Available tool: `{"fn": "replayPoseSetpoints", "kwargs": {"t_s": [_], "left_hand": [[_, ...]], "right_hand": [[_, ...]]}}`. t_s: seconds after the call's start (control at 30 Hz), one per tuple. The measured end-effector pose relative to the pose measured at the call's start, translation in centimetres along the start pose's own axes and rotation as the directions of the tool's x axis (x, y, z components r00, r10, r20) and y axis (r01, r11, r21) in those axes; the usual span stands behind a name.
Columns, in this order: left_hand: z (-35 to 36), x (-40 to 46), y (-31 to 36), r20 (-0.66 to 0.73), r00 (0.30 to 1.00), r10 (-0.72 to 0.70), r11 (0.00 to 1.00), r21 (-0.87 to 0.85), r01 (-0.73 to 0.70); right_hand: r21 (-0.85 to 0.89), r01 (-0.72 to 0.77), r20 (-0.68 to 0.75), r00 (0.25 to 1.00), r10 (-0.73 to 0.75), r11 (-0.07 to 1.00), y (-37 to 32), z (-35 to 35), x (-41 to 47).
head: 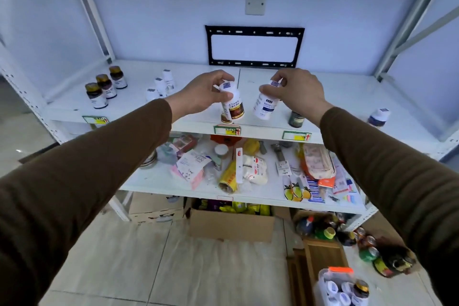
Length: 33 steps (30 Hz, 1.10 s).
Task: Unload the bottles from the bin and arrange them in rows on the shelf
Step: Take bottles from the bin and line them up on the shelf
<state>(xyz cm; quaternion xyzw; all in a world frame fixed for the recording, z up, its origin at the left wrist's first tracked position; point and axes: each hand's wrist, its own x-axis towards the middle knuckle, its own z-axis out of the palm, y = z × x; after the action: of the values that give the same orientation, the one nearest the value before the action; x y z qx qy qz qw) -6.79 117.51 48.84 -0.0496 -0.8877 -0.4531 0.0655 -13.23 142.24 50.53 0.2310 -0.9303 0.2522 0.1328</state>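
Two hands, left hand and right hand, grip bottles by half-hidden caps.

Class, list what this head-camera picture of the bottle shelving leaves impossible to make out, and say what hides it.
- Bin, head view: cut off by the bottom edge, so its bottle count is unknown.
- Dark bottle: partly behind the right hand's wrist.
- Labels on the white bottle and the brown-labelled bottle in the left hand: too small to read.
- Both caps: covered by fingers.
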Motion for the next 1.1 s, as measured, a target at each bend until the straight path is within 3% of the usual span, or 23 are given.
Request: {"fn": "replayPoseSetpoints", "kwargs": {"t_s": [0.23,0.47,0.73,1.1], "left_hand": [[-6.5,3.5,-4.0,-0.007,1.0,0.023,1.0,-0.005,-0.023],[-6.8,10.3,-7.3,0.004,0.996,0.088,0.994,0.058,-0.088],[-3.5,16.9,-11.6,0.164,0.981,0.099,0.977,0.171,-0.127],[-0.8,19.2,-16.1,0.334,0.94,0.064,0.99,0.101,-0.103]], "right_hand": [[0.003,-0.03,-0.039,0.999,0.03,1.0,-4.2,3.6,5.1],[-0.086,-0.068,-0.047,0.997,0.065,0.994,-2.7,5.9,10.2],[-0.125,-0.083,0.0,0.997,0.084,0.989,1.2,8.7,14.7],[-0.161,-0.146,0.036,0.987,0.154,0.976,2.2,12.1,16.8]]}}
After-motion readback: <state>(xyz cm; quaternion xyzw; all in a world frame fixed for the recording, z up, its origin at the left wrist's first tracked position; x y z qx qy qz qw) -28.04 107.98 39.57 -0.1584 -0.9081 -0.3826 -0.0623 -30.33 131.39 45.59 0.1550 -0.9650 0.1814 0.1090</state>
